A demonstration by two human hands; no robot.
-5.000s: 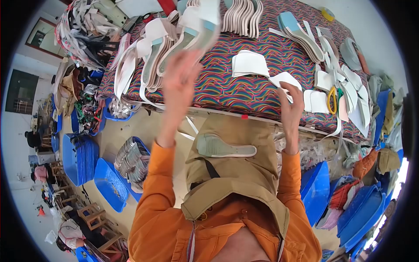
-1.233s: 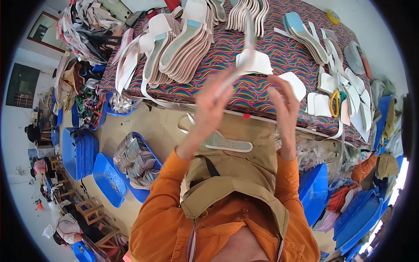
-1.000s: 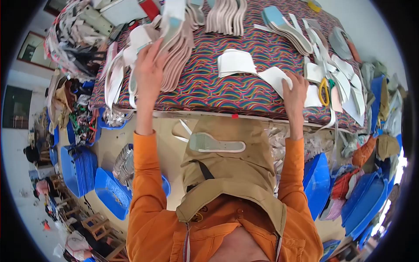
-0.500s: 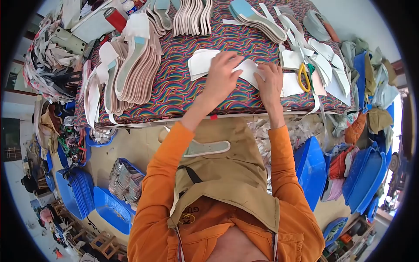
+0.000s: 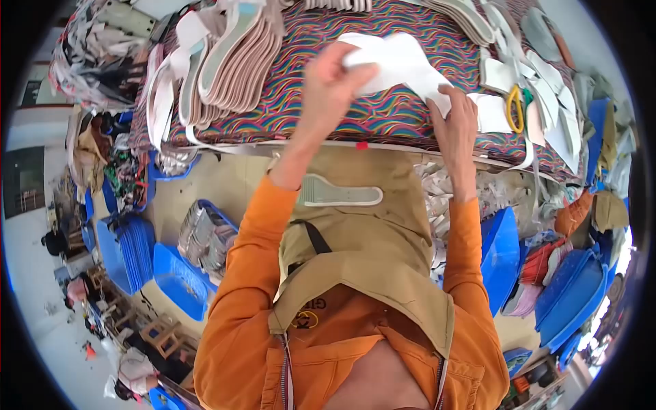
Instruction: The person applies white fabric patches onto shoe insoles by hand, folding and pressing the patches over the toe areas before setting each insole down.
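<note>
A white insole-shaped sheet point(image 5: 395, 60) stretches between my two hands above the patterned tabletop; whether it is one piece or several stacked I cannot tell. My left hand point(image 5: 333, 80) grips its left end between thumb and fingers, slightly blurred. At the lower right end, my right hand point(image 5: 456, 117) pinches the sheet's narrow tip point(image 5: 437, 96). Just right of that hand lies another white piece point(image 5: 493, 113), beside yellow-handled scissors point(image 5: 514, 109). A grey-green insole with a pale rim point(image 5: 345, 194) rests on the brown apron point(image 5: 369, 236) over my lap.
Stacked thick insoles point(image 5: 239, 65) stand at the table's left. More insoles point(image 5: 461, 17) lie at the back right, near white offcuts point(image 5: 560, 102). Blue bins point(image 5: 179, 277) sit on the floor on both sides. The table's front edge point(image 5: 273, 145) runs close to my forearms.
My left hand has taken hold of the white sheet, which now spans both hands. The view has tilted, so the table sits higher in the picture.
</note>
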